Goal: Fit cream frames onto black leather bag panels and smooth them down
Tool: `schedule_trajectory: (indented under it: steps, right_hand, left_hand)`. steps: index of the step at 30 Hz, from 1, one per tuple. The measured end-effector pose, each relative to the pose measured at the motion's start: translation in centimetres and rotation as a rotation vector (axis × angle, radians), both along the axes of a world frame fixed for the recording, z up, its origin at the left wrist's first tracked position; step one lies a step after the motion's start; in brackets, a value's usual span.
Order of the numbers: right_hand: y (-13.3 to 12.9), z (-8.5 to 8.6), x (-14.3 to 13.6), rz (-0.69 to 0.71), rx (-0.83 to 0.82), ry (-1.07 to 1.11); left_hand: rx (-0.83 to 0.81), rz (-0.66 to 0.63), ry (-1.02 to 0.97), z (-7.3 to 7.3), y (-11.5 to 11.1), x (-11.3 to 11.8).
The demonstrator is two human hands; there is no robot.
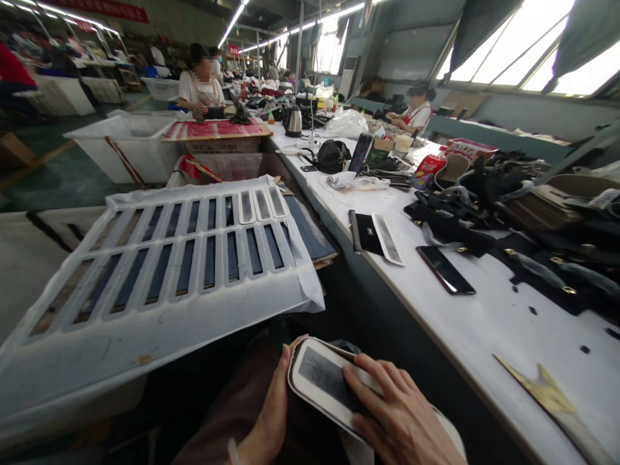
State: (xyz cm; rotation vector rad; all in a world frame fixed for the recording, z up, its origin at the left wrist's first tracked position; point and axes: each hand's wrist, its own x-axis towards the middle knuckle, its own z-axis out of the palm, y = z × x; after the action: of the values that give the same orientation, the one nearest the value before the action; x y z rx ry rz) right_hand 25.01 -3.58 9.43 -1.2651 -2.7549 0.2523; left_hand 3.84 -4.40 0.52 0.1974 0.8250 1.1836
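At the bottom centre, a rounded oblong piece with a white rim and dark middle lies between my hands, tilted. My left hand is wrapped round its left end, with the thumb along the edge. My right hand presses its fingers on the top face and right side, partly covering it. On the table to the right, a similar white-rimmed piece rests against a small black item. Several more such pieces lie at the upper right of a white sheet with rows of slots.
A phone lies on the white table, with black bag parts to the right and yellowish scrap near its front edge. A kettle stands farther back. Two people sit beyond.
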Motion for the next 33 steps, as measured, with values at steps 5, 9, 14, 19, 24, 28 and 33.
schedule_trajectory:
  steps: [5,9,14,19,24,28,33]
  right_hand:
    - [0.3,0.7,-1.3,-0.047,-0.239,0.203]
    - [0.9,0.4,-2.7,0.042,-0.168,0.189]
    - [1.3,0.0,-3.6,0.081,-0.119,0.210]
    - [1.3,-0.6,-3.3,0.093,-0.142,0.205]
    - [1.4,-0.8,-3.8,0.107,-0.162,0.230]
    - [1.9,0.7,-4.9,0.002,-0.311,0.309]
    - [2.0,0.3,-6.4,-0.075,-0.315,0.258]
  left_hand:
    - [0.007,-0.011,-0.061,0.6,0.1,0.1]
    - [0.026,0.014,-0.092,-0.8,0.0,0.2]
    - [0.023,0.033,-0.103,-1.8,-0.1,0.0]
    - [-0.018,-0.004,-0.102,-1.3,-0.3,-0.4]
    - [-0.012,0.001,-0.150,-2.0,-0.4,-0.4]
    - [-0.018,0.013,-0.202,-2.6,-0.3,-0.2]
    - [-0.042,0.022,-0.162,-2.5,-0.1,-0.2]
